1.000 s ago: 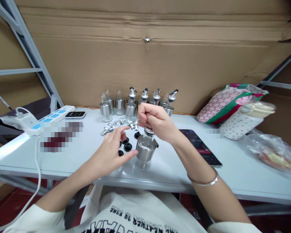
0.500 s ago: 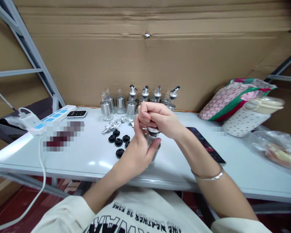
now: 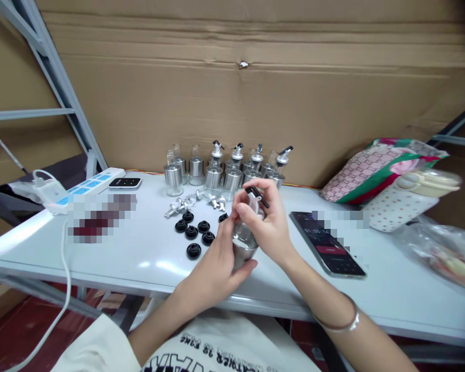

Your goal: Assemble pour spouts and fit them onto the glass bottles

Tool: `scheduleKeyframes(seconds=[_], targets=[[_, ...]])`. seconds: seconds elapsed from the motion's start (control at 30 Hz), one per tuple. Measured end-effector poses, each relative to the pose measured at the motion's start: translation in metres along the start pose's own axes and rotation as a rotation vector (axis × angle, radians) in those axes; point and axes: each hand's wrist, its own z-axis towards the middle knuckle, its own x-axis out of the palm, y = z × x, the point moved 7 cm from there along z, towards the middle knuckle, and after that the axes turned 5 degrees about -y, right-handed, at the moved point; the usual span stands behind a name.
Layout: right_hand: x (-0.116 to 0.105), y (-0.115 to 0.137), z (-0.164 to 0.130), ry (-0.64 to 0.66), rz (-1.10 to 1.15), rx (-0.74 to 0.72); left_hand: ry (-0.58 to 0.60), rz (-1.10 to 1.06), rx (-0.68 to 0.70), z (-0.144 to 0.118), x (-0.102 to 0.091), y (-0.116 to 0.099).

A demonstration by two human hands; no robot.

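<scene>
Holding the small glass bottle with the brushed-steel sleeve (image 3: 243,247) just above the near part of the white bench (image 3: 147,258), I have both hands on it. My left hand (image 3: 217,266) is wrapped round the steel sleeve from below and behind, fingers closed on it. My right hand (image 3: 265,222) is clenched over the neck, pinching the silver pourer with the black flip cap (image 3: 256,195) that sticks up between the fingertips.

I judge the bottle light but fragile: the neck and base are bare glass, and the polished sleeve looks slippery. The sleeve is the sound place to grip, low and all the way round, as the left hand does now. The pourer is small and stiff, best taken at its collar and not by the thin spout.

Just left of the hands lie loose black rubber stoppers (image 3: 196,235), and beyond them a few loose silver pourers (image 3: 186,204). A row of matching bottles (image 3: 225,173) stands at the back against the cardboard wall (image 3: 256,103). A black phone (image 3: 327,243) lies to the right, near a patterned fabric bag (image 3: 375,160). A white power strip (image 3: 89,183) sits far left.
</scene>
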Motion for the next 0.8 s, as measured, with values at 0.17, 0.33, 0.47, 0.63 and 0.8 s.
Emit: scheduleKeyframes(seconds=[0.17, 0.33, 0.47, 0.63, 0.8], targets=[[-0.001, 0.007, 0.005, -0.007, -0.051, -0.065, 0.258, 0.073, -0.033, -0.029, -0.013, 0.004], [0.016, 0.043, 0.066, -0.115, -0.091, -0.283, 0.061, 0.039, -0.037, -0.043, -0.058, 0.012], [0.051, 0.033, 0.123, -0.133, -0.169, -0.386, -0.157, 0.015, -0.047, -0.047, -0.082, 0.024], [0.087, -0.033, 0.164, -0.100, -0.234, -0.319, -0.292, 0.016, -0.183, -0.054, -0.100, 0.049], [0.101, -0.083, 0.170, -0.049, -0.213, -0.252, -0.266, -0.146, -0.225, -0.086, -0.104, 0.073]])
